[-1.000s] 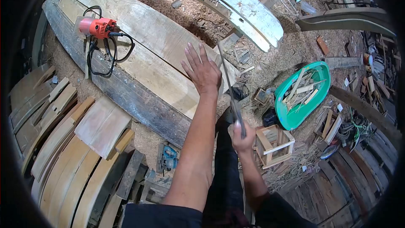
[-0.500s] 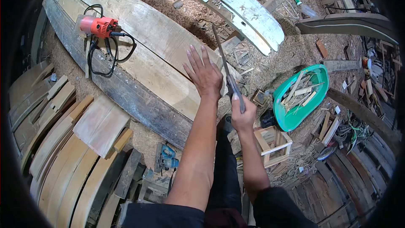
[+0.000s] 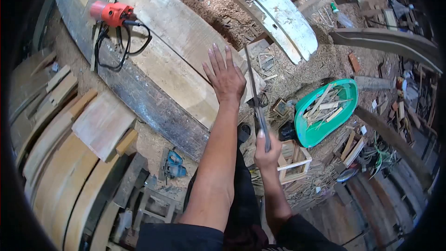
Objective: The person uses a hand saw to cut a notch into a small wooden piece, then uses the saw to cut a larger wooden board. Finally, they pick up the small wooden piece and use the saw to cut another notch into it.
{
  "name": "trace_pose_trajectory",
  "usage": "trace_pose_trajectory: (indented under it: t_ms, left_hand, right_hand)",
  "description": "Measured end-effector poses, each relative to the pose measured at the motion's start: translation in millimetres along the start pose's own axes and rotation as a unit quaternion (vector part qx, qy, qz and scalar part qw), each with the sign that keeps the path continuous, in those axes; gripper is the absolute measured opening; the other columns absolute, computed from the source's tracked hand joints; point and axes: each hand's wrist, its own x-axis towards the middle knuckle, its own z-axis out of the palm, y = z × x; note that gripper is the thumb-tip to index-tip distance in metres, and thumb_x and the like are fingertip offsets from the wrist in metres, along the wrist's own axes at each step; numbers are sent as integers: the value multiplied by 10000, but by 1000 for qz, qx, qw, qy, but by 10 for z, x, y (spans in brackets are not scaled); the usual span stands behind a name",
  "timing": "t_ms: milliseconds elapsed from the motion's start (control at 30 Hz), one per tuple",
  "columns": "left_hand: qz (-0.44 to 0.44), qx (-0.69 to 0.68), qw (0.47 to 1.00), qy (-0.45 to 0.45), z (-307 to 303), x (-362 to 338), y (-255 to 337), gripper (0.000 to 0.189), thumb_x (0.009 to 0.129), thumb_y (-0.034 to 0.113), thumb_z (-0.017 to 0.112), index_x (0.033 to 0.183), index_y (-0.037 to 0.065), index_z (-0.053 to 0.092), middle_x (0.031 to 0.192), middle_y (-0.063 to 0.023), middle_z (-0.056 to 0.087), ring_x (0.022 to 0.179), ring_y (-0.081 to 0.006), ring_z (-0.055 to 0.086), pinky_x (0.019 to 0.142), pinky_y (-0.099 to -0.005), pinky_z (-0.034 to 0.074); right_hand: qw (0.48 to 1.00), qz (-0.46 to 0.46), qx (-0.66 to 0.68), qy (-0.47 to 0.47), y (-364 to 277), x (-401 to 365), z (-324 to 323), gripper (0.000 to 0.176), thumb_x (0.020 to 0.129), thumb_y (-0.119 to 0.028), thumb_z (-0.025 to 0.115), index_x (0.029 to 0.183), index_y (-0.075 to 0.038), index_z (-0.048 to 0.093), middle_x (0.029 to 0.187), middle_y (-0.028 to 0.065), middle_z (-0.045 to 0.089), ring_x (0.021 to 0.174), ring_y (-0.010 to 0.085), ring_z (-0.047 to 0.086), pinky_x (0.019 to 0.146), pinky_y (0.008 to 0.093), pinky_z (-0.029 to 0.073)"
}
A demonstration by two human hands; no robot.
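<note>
My left hand (image 3: pixel 225 76) lies flat, fingers spread, on the near end of a long pale wooden plank (image 3: pixel 172 60). My right hand (image 3: pixel 267 151) grips the handle of a hand saw (image 3: pixel 254 95). Its thin blade runs up along the plank's end, just right of my left hand. The blade's contact with the wood is hard to make out.
An orange power tool (image 3: pixel 111 13) with a coiled black cable rests on the plank's far end. A green basin (image 3: pixel 325 111) of wood scraps and a small wooden frame box (image 3: pixel 295 155) sit to the right. Curved boards (image 3: pixel 60 158) are stacked left; a blue tool (image 3: pixel 174 163) lies in the sawdust.
My right hand pushed the saw forward along the plank's end, then drew it back toward me. My left hand stayed pressed on the plank.
</note>
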Motion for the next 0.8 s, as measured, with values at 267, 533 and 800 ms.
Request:
trace_pose_trajectory:
  t_ms: [267, 533, 800]
  left_hand:
    - [0, 2, 1000, -1, -12, -8, -4, 641, 903, 200, 493, 1520, 133, 329, 1630, -146, 170, 1512, -315, 135, 1209, -542, 30]
    - [1, 12, 1000, -3, -10, -15, -17, 613, 920, 208, 484, 1511, 130, 341, 1632, -143, 164, 1514, -314, 123, 1212, -538, 27]
    - [7, -5, 1000, 9, -4, -14, -13, 598, 921, 200, 474, 1501, 127, 351, 1632, -145, 161, 1516, -320, 111, 1209, -545, 27]
  right_hand:
    - [1000, -24, 7, 2, -6, 192, 97, 279, 954, -189, 605, 745, -7, 572, 546, 51, 463, 485, 109, 425, 465, 320, 342]
    - [1000, -9, -2, -2, -16, 437, 216, 275, 948, -188, 589, 742, -10, 555, 538, 72, 441, 485, 125, 432, 470, 323, 352]
    - [1000, -15, 22, -17, 69, 291, 94, 246, 946, -180, 586, 773, -5, 590, 547, 76, 454, 494, 124, 462, 471, 329, 365]
